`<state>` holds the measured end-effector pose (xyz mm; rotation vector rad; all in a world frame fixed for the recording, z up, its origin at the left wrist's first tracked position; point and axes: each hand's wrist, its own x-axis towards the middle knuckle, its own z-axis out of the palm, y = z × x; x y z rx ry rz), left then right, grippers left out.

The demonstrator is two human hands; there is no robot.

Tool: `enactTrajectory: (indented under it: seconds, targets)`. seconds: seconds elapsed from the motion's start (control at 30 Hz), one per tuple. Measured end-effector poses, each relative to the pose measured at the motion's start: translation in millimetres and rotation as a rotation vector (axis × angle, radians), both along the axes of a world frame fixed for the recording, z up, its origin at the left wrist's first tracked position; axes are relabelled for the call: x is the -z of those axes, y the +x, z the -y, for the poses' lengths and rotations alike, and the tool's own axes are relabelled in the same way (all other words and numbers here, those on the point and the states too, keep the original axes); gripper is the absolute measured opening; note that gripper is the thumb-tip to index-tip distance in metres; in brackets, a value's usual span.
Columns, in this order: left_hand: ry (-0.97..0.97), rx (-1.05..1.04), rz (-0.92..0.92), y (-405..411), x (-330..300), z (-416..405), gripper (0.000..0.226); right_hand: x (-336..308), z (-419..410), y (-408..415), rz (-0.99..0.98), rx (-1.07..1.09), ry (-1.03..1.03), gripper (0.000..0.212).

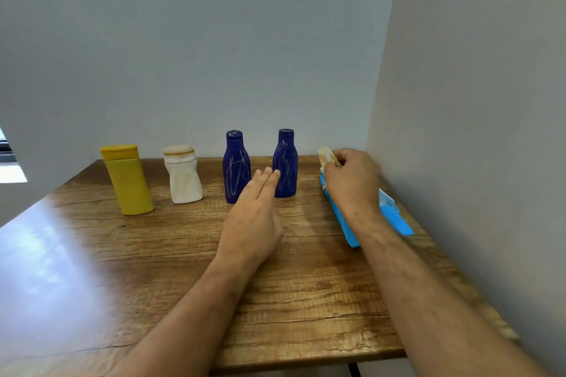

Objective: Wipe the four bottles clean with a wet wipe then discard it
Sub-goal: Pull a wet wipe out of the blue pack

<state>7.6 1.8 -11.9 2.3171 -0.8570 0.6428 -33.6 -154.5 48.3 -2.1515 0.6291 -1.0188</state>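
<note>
Along the back of the wooden table (183, 269) stands a row of bottles: a yellow bottle (127, 179), a stained white bottle (183, 175), and two dark blue bottles (235, 163) (286, 159) marked with scribbles. My left hand (252, 217) reaches forward with straight fingers, its tips just in front of the gap between the blue bottles. My right hand (352, 180) pinches a crumpled, yellow-stained wet wipe (326, 156) above the blue wipe packet (389, 217) by the right wall.
Walls close the table at the back and on the right. The wipe packet lies along the right wall. A bright reflection covers the table's left side.
</note>
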Motion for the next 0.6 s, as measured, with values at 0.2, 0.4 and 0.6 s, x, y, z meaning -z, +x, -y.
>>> enactTrajectory:
  seconds: [0.2,0.4,0.6]
  targets:
    - [-0.36,0.028,0.025,17.0,-29.3,36.1,0.065,-4.0,-0.4,45.9,0.177,0.025,0.084,0.023]
    - [-0.446,0.083,0.02,39.8,-18.8,66.5,0.074,9.2,6.5,87.9,0.174,0.046,0.097,0.022]
    - [-0.514,0.078,-0.043,45.8,-6.8,55.9,0.073,24.2,12.5,84.0,0.139,-0.007,0.174,0.021]
